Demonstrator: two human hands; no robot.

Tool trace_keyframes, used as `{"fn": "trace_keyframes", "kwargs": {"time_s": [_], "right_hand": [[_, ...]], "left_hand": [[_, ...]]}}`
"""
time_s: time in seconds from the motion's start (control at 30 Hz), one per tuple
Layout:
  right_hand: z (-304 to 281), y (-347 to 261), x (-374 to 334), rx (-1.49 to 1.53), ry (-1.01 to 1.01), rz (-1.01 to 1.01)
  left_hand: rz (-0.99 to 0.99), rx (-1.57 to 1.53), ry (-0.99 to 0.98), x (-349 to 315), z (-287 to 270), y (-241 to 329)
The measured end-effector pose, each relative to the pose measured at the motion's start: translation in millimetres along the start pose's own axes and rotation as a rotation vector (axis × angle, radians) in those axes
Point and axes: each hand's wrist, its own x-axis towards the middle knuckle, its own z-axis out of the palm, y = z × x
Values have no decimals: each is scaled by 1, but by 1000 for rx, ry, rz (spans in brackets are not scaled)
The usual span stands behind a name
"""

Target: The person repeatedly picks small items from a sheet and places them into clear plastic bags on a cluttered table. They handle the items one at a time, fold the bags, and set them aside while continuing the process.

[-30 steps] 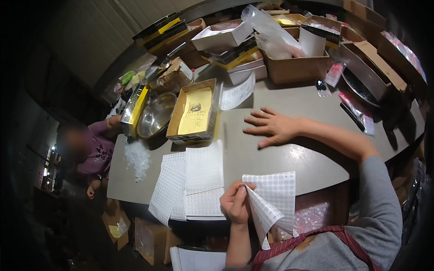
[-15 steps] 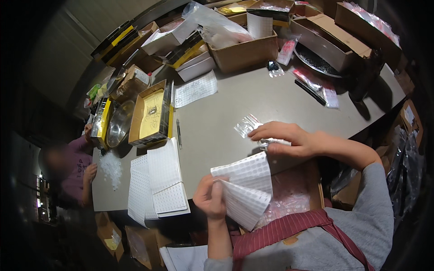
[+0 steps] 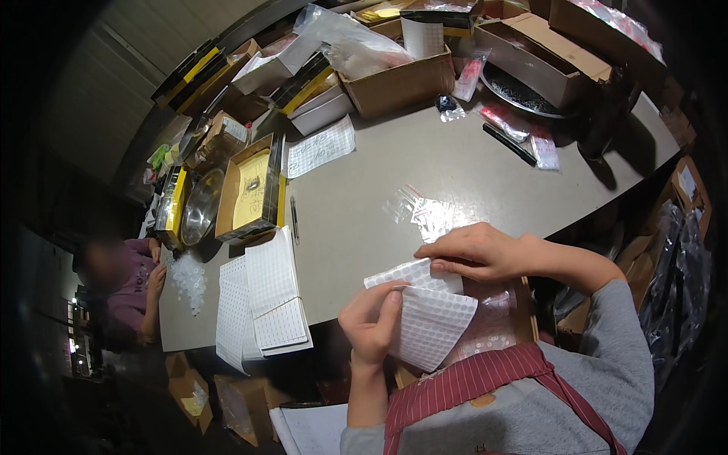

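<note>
Right hand brought to dotted sheet | sheet was pinched by left hand | right grip part-hidden, undetermined

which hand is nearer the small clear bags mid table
Right. The right hand is just on the person's side of the clear bags; the left hand is farther off, lower left, holding the dotted sheet.

Left hand pinches — right hand curves near it, elbow bent.
</note>
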Motion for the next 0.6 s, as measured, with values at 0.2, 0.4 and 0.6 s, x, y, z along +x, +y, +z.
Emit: {"fn": "trace_keyframes", "kwargs": {"time_s": [0.2,0.4,0.6], "right_hand": [[-6,-4,3,-346,128,-122],[1,-2,5,-472,143,-119],[10,-5,7,-569,96,-103]], "left_hand": [[95,138,0,5,1,-6],[62,182,-40,6,5,-1],[56,158,-27,8,3,-8]]}}
